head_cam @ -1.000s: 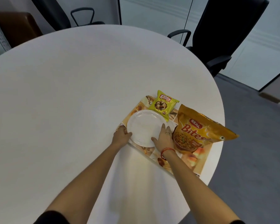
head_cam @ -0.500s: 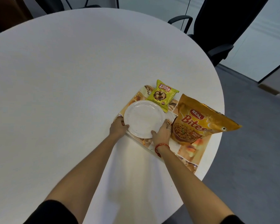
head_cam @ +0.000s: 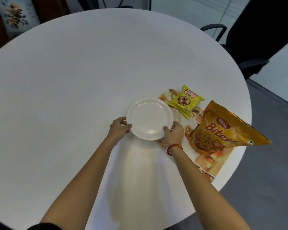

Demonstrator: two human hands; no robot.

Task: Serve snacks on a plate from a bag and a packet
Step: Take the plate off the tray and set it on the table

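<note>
Now, plate (head_cam: 150, 118): white and empty, we hold it by both sides, partly over the printed mat (head_cam: 213, 161), partly over the bare table (head_cam: 73, 80).
Left hand (head_cam: 119, 128): our fingers pinch the plate's left rim.
Right hand (head_cam: 174, 132): our fingers curl around its near-right rim.
Green packet (head_cam: 185, 100): on the mat, just beyond the plate.
Orange bag (head_cam: 223, 128): right of the plate, on the mat.

Bright, even overhead light | soft shadow of arms on bench (head_cam: 73, 97) toward near edge | mild glare on plate (head_cam: 150, 119) | wide-angle bending at frame edges | slight softness overall, far corners dim
</note>
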